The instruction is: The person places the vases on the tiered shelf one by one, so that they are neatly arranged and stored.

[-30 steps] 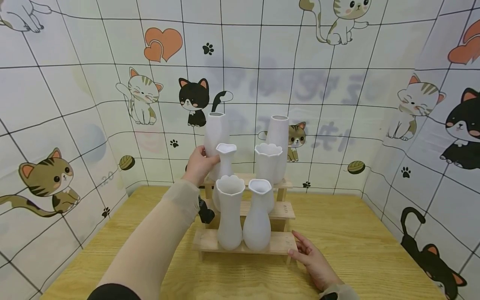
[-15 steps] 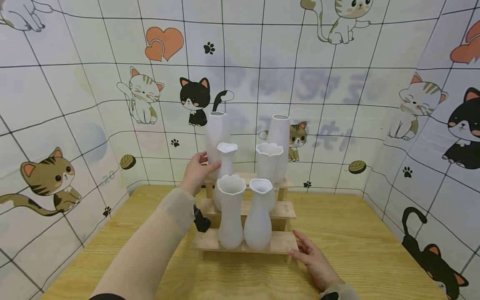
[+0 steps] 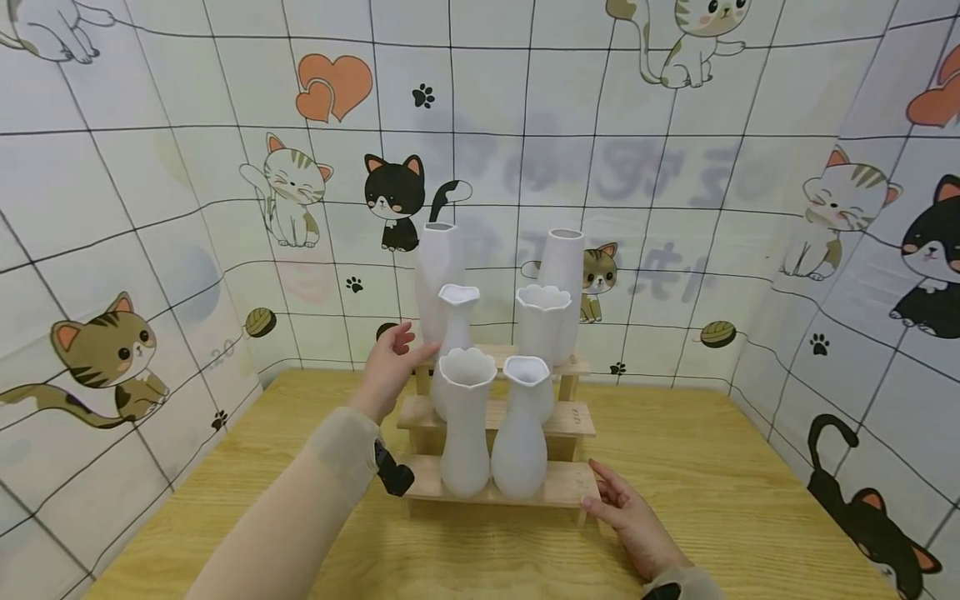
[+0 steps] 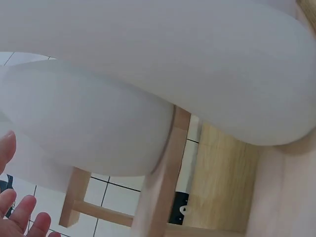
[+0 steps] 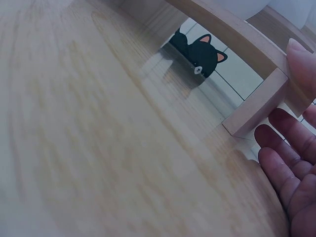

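Observation:
A three-tier wooden stand (image 3: 558, 483) bears white vases, two on each tier. In the head view, my left hand (image 3: 386, 371) is beside the tall back-left vase (image 3: 438, 271), its fingers loosely spread and its thumb tip near the middle-left vase (image 3: 458, 312). The left wrist view shows those fingertips (image 4: 23, 211) apart from the white vase bodies. My right hand (image 3: 628, 521) holds the right end of the lowest tier, with the thumb near its front corner. In the right wrist view, the other fingers (image 5: 274, 160) curl below the board beside a stand leg (image 5: 256, 103).
On the lowest tier stand a scalloped vase (image 3: 467, 433) and a narrow-necked vase (image 3: 519, 442). Behind them are the middle-right scalloped vase (image 3: 543, 321) and back-right vase (image 3: 566, 254). A wood-grain table (image 3: 675, 442) meets cat-patterned walls (image 3: 660, 175) on three sides.
My left hand has drawn down and slightly left from the back-left vase, its fingers loosening. My right hand stays at the stand's end. The vases keep their places.

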Available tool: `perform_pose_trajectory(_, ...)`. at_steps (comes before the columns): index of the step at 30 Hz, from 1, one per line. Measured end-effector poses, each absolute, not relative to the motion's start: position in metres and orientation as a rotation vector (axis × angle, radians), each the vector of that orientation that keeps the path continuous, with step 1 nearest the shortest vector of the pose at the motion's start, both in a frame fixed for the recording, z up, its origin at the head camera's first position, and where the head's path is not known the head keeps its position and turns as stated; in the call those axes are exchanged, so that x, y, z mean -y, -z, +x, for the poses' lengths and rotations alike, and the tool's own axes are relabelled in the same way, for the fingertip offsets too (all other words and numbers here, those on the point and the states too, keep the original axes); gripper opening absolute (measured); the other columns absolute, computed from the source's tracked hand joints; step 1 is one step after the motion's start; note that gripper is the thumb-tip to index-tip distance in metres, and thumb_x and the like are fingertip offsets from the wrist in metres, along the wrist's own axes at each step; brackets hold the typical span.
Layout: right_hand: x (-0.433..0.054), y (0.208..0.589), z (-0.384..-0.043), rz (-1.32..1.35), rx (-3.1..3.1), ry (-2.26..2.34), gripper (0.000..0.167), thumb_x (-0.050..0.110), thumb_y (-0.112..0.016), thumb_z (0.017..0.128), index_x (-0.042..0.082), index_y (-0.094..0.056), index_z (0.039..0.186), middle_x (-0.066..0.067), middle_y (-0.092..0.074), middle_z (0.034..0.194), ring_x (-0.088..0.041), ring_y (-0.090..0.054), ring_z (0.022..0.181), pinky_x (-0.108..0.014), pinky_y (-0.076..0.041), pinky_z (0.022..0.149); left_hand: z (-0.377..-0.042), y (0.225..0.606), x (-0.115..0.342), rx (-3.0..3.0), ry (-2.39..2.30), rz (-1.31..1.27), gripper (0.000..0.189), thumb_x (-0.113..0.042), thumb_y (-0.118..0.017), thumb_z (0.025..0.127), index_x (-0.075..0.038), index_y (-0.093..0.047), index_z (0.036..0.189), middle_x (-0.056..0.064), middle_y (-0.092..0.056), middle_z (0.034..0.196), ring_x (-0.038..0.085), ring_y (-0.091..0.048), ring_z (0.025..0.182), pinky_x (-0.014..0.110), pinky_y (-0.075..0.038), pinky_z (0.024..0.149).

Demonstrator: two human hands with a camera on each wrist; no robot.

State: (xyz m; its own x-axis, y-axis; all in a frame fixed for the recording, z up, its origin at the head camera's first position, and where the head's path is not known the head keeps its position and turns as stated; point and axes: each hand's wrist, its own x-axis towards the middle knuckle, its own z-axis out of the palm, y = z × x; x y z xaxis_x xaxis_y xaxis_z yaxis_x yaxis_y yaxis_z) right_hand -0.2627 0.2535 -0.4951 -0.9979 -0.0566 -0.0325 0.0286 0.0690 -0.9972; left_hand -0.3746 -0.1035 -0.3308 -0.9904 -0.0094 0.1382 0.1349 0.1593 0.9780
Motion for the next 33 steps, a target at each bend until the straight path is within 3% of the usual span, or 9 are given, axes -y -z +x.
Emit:
perform_pose_trajectory(10, -0.256, 0.494, -0.265, 0.005, -2.273, 2.091, 0.073, 0.016, -0.068, 0.09, 0.008, -0.029, 0.151, -0.017, -0.052, 0.129, -0.021, -0.051, 0.111, -0.034, -0.038, 0.094, -0.361, 0.361, 0.12, 2.198, 2.026, -0.111, 0.073, -0.032, -0.07, 0.089, -0.012, -0.031, 0.148, 0.008, -0.035, 0.148, 0.028, -0.025, 0.139, 0.049, -0.025, 0.111)
perform_pose_trajectory(19, -0.255, 0.494, -0.268, 0.032, -2.285, 2.081, 0.073, 0.018, -0.068, 0.09, 0.009, -0.03, 0.151, -0.018, -0.051, 0.13, -0.023, -0.051, 0.112, -0.043, -0.036, 0.098, -0.349, 0.403, 0.143, 2.209, 1.983, -0.038, 0.068, -0.033, -0.069, 0.09, -0.012, -0.035, 0.145, 0.011, -0.038, 0.143, 0.032, -0.032, 0.131, 0.053, -0.03, 0.106)
perform_pose_trajectory(33, -0.262, 0.489, -0.267, 0.032, -2.3, 2.025, 0.071, 0.021, -0.066, 0.092, 0.007, -0.028, 0.151, -0.019, -0.05, 0.131, -0.023, -0.051, 0.113, -0.045, -0.034, 0.1, -0.333, 0.461, 0.163, 2.423, 1.922, 0.036, 0.076, -0.042, -0.069, 0.088, -0.008, -0.034, 0.146, 0.018, -0.037, 0.146, 0.035, -0.039, 0.129, 0.053, -0.036, 0.102)
